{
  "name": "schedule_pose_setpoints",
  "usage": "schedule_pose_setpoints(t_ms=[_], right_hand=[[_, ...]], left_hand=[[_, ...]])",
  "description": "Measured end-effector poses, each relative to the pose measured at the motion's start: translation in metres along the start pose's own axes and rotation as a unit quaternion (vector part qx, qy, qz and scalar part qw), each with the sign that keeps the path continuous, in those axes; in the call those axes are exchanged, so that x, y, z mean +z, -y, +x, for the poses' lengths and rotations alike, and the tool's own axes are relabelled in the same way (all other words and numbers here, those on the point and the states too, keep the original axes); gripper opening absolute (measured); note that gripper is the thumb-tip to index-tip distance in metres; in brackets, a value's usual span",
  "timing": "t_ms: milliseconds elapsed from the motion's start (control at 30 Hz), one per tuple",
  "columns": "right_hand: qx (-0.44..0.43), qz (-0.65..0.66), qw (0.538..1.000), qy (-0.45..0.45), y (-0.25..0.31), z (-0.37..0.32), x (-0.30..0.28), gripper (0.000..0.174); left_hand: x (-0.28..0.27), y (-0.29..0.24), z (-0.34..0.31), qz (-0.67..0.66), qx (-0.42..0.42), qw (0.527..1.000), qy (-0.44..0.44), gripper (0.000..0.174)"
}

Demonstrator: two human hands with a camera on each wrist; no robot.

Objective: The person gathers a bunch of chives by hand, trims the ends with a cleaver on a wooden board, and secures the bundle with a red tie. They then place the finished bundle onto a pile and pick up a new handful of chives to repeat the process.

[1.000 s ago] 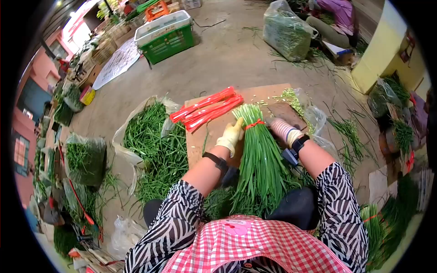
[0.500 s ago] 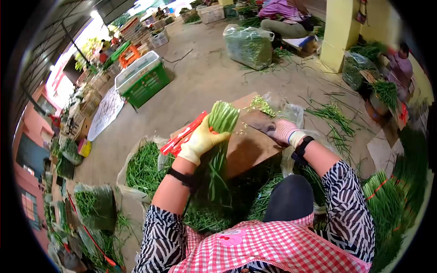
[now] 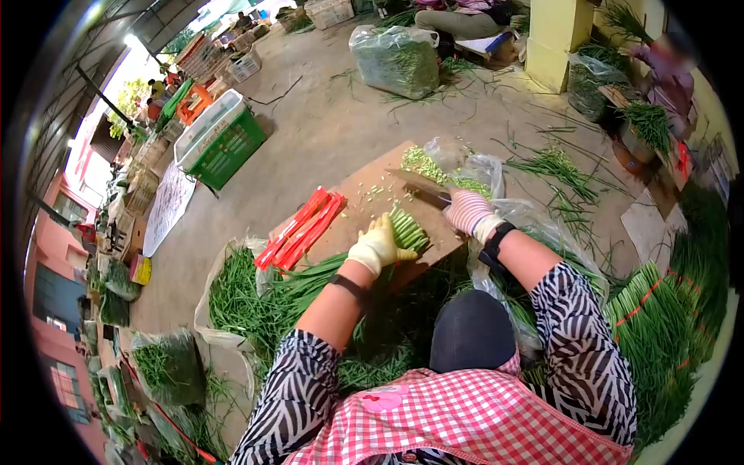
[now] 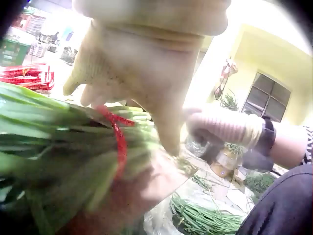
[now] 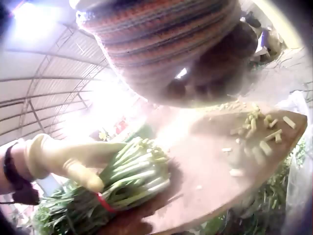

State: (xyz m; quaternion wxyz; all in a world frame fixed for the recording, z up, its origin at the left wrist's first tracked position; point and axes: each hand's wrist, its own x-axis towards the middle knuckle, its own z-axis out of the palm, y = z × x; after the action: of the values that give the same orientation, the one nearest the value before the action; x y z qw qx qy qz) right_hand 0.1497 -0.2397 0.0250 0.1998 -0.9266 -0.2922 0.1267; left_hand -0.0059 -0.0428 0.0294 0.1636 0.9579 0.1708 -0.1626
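Note:
My left hand [image 3: 377, 246], in a pale yellow glove, grips a bunch of green chives [image 3: 408, 230] from above, near its pale stem ends. The bunch lies on a brown cutting board [image 5: 195, 176], stem ends pointing right and leaves trailing left over a heap of greens. Around the stems runs a red tie [image 4: 120, 142]. In a striped glove, my right hand [image 3: 470, 212] holds a broad-bladed knife [image 3: 422, 188] by its handle, just beyond the stem ends. The striped glove hides most of the knife in the right wrist view.
Red tie strips [image 3: 302, 229] lie at the board's left. Chopped stem ends [image 3: 425, 163] are piled at its far edge beside clear plastic [image 3: 487, 169]. Loose greens [image 3: 240, 291] fill a bag on the left; tied bunches [image 3: 651, 341] stand on the right. A green tub [image 3: 232, 151] stands farther off.
My left hand has swung the tied bunch from in front of me onto the board, stems to the right. My right hand has left the bunch and taken up the knife, now raised.

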Motion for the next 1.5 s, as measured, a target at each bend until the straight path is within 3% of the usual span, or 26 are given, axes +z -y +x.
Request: schedule_pose_setpoints(t_ms=[33,100,133,233,267,400,533,700,767,867,900,1067,1167,1200,1300,1367,1433,1500], right_hand=[[0.025,0.016,0.999,0.017,0.01,-0.011,-0.014,0.036],[-0.028,0.017,0.999,0.015,0.009,-0.015,-0.016,0.041],[-0.055,0.018,0.998,0.007,0.009,-0.019,-0.018,0.041],[-0.084,-0.019,0.996,0.015,0.016,-0.027,-0.011,0.037],[-0.089,-0.032,0.995,0.012,0.018,-0.03,-0.009,0.035],[-0.107,-0.055,0.992,0.022,0.03,-0.041,-0.013,0.031],[-0.101,-0.047,0.994,0.002,0.04,-0.048,-0.013,0.021],[-0.126,-0.132,0.982,0.058,0.038,-0.041,-0.012,0.026],[-0.083,-0.082,0.992,0.044,0.04,-0.039,-0.011,0.026],[-0.102,-0.095,0.989,0.045,0.039,-0.034,-0.01,0.026],[-0.084,-0.097,0.989,0.079,0.046,-0.035,-0.018,0.026],[-0.114,-0.093,0.988,0.038,0.045,-0.04,-0.014,0.027],[-0.115,-0.106,0.987,0.048,0.045,-0.037,-0.011,0.026],[-0.15,-0.159,0.974,0.063,0.048,-0.039,-0.013,0.023],[-0.14,-0.157,0.975,0.077,0.048,-0.028,0.003,0.022],[-0.045,-0.124,0.982,0.132,0.064,-0.016,0.007,0.02],[-0.072,-0.111,0.985,0.109,0.065,-0.009,0.019,0.019],[-0.037,-0.126,0.985,0.108,0.069,-0.004,0.04,0.019]], left_hand=[[0.003,-0.004,0.004,-0.006,-0.005,1.0,-0.003,0.132],[0.025,-0.012,0.007,0.034,-0.039,0.996,-0.079,0.125],[0.028,-0.014,0.011,0.036,-0.05,0.995,-0.077,0.117],[0.03,-0.012,0.019,0.038,-0.065,0.996,-0.044,0.122],[0.029,-0.012,0.019,0.057,-0.065,0.995,-0.053,0.106],[0.025,-0.01,0.023,0.025,-0.063,0.997,-0.045,0.087],[0.022,-0.011,0.025,0.024,-0.047,0.998,-0.02,0.087],[0.026,-0.012,0.023,0.019,-0.046,0.998,-0.046,0.081],[0.024,-0.01,0.025,0.024,-0.039,0.998,-0.042,0.081],[0.018,-0.011,0.024,0.02,-0.043,0.998,-0.044,0.081],[0.021,-0.01,0.022,0.015,-0.041,0.998,-0.04,0.081],[0.025,-0.007,0.026,0.015,-0.047,0.998,-0.046,0.079],[0.018,-0.012,0.023,0.013,-0.058,0.998,-0.032,0.079],[0.019,-0.013,0.025,0.023,-0.058,0.998,-0.033,0.08],[0.02,-0.015,0.025,0.023,-0.059,0.997,-0.044,0.078],[0.021,-0.017,0.024,0.011,-0.06,0.997,-0.049,0.073],[0.024,-0.016,0.026,0.009,-0.06,0.997,-0.053,0.069],[0.026,-0.017,0.026,0.009,-0.061,0.995,-0.073,0.07]])
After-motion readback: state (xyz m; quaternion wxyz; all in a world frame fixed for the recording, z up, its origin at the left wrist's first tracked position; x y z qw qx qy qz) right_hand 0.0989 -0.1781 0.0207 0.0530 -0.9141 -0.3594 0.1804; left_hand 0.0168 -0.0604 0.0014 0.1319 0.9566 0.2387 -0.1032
